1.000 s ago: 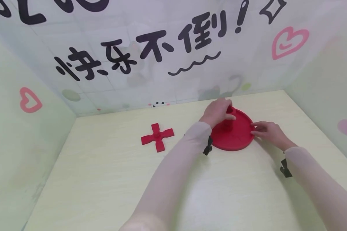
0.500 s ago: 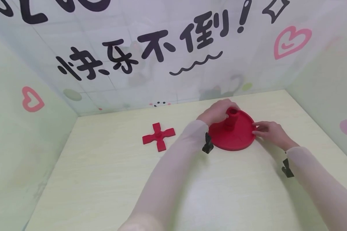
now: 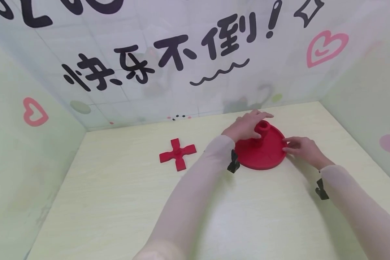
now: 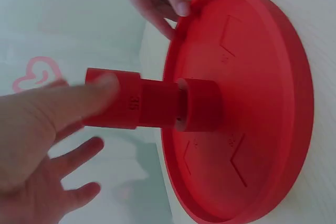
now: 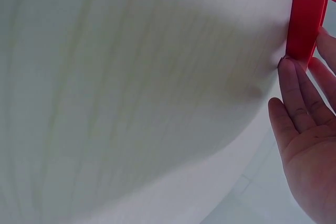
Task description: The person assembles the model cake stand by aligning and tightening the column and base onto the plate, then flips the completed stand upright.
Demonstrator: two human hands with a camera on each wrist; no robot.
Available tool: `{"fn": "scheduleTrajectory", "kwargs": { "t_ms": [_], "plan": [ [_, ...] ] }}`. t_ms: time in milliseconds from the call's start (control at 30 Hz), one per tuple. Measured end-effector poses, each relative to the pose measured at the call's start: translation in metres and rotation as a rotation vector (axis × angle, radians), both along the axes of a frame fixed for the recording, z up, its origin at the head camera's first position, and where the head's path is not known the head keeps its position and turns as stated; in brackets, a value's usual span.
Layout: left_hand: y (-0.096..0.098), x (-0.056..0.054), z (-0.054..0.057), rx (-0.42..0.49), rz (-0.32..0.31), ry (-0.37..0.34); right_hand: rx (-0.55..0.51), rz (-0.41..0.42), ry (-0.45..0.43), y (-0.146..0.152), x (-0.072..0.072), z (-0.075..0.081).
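Note:
A red round base [image 3: 262,159] with a raised rim stands at the table's right. A hollow red post [image 4: 131,98] rises from its central socket [image 4: 202,104], a narrow gap showing at the joint. My left hand [image 3: 245,127] is around the post's upper end, its thumb [image 4: 100,93] against it and its other fingers spread and fairly straight. My right hand [image 3: 303,148] pinches the base's right rim; in the right wrist view its fingers [image 5: 296,95] reach the rim's outer side. A flat red four-armed cross piece [image 3: 178,154] lies left of my left arm.
A pale wood-look table [image 3: 117,202] carries these parts. Behind it rises a white printed back wall [image 3: 169,94] with black lettering, and pale side walls [image 3: 373,108] close off left and right. Black straps circle both wrists.
My left hand's fingers have shifted around the post and now extend more, after covering its top a second ago. My right hand stays at the rim; the cross piece has not moved.

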State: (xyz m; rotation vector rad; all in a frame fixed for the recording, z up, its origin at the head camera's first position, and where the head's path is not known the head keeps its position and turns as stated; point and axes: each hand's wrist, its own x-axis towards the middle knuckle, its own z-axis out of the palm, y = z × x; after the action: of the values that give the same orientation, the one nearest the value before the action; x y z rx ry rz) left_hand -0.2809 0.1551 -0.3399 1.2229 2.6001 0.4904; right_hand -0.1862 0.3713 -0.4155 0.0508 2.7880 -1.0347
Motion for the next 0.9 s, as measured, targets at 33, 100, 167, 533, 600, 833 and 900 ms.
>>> {"fn": "scheduleTrajectory", "kwargs": {
  "t_ms": [33, 100, 167, 533, 600, 833, 900],
  "plan": [
    [0.000, 0.000, 0.001, 0.008, -0.021, -0.040, 0.000, 0.001, 0.004, 0.000, 0.000, 0.000],
    [0.001, 0.000, 0.002, 0.020, -0.046, -0.071, 0.005, 0.002, 0.012, 0.000, 0.001, 0.000],
    [0.002, 0.000, 0.001, 0.020, -0.030, -0.046, 0.009, 0.003, 0.015, 0.000, 0.002, 0.001],
    [0.007, -0.001, -0.016, 0.016, 0.136, 0.091, 0.000, 0.001, 0.001, -0.003, 0.002, 0.001],
    [0.004, -0.002, -0.014, 0.039, 0.077, 0.053, 0.005, 0.003, 0.012, -0.002, 0.002, 0.001],
    [0.002, -0.001, -0.012, 0.009, 0.027, 0.069, 0.005, -0.002, 0.023, -0.001, 0.003, 0.001],
    [0.001, 0.001, -0.015, -0.035, 0.056, 0.098, -0.007, -0.001, 0.011, -0.003, 0.003, 0.000]
  ]
}}
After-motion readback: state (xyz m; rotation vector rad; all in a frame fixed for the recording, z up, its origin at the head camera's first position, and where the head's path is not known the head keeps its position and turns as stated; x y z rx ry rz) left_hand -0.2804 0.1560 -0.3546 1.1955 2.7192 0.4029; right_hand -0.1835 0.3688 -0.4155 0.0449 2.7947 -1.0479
